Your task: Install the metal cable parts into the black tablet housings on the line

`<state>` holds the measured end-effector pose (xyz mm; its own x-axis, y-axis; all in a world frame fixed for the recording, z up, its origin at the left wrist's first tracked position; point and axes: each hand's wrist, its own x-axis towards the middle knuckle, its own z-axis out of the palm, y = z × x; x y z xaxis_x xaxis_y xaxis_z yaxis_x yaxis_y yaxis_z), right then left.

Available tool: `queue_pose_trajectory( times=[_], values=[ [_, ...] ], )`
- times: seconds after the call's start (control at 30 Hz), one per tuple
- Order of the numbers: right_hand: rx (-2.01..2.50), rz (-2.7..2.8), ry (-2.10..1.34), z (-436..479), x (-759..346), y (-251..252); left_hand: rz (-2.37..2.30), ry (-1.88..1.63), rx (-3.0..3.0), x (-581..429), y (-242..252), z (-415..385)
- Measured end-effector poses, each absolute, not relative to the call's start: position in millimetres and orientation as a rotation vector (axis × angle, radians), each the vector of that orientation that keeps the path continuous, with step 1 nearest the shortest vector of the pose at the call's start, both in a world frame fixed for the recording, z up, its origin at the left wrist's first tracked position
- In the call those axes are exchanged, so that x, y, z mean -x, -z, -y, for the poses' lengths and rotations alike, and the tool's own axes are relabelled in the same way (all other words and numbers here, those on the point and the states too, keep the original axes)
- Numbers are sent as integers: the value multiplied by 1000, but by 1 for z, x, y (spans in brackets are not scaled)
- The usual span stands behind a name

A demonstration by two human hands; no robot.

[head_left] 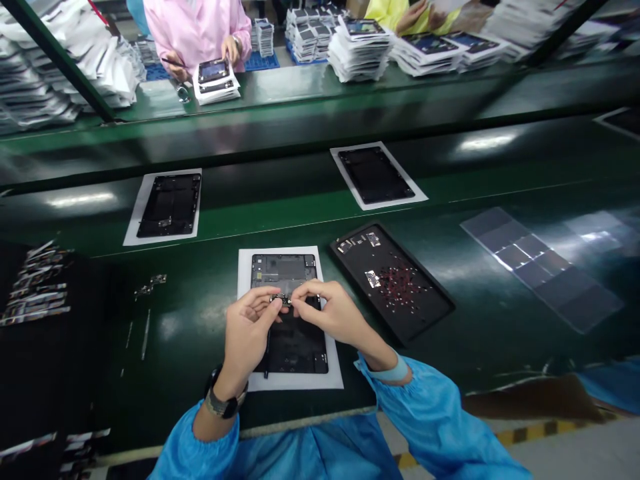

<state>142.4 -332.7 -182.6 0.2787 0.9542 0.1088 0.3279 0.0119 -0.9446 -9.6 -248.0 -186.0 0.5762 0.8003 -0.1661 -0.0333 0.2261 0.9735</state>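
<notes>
My left hand [247, 337] pinches a small circuit board [283, 300] between thumb and fingers. At the board's right end, my right hand [333, 312] closes its thumb and forefinger on it; whether a tiny part is also between those fingertips cannot be made out. Both hands hover over a black tablet housing [297, 350], partly hiding its middle. The housing lies on a white sheet [334, 380]. To the right, a black tray [425, 319] holds many tiny red-and-black parts [397, 288] and several small metal-coloured pieces.
Two more housings [173, 200] [377, 175] lie on sheets farther back. Small boards [151, 285] and a thin tool [146, 335] are at left, near a dark surface bearing rows of parts [37, 297]. Clear film sheets [543, 267] lie right. Co-workers [200, 30] sit opposite behind stacks [359, 50].
</notes>
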Motion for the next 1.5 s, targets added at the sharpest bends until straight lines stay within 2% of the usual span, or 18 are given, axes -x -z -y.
queue_pose_trajectory(
  times=[0.17,0.47,0.67,0.97,1.5],
  values=[
    [1453,1156,-977,330,-146,183,-808,-654,-1288,12,190,250],
    [1544,1146,-834,331,-136,190,-943,-738,-1365,10,194,258],
    [1478,1065,-973,330,-136,191,-873,-669,-1226,10,194,250],
    [1429,924,-1030,328,-133,199,-886,-995,-2011,12,204,261],
    [1393,925,-1041,331,-130,193,-854,-1137,-2234,8,211,268]
  ],
)
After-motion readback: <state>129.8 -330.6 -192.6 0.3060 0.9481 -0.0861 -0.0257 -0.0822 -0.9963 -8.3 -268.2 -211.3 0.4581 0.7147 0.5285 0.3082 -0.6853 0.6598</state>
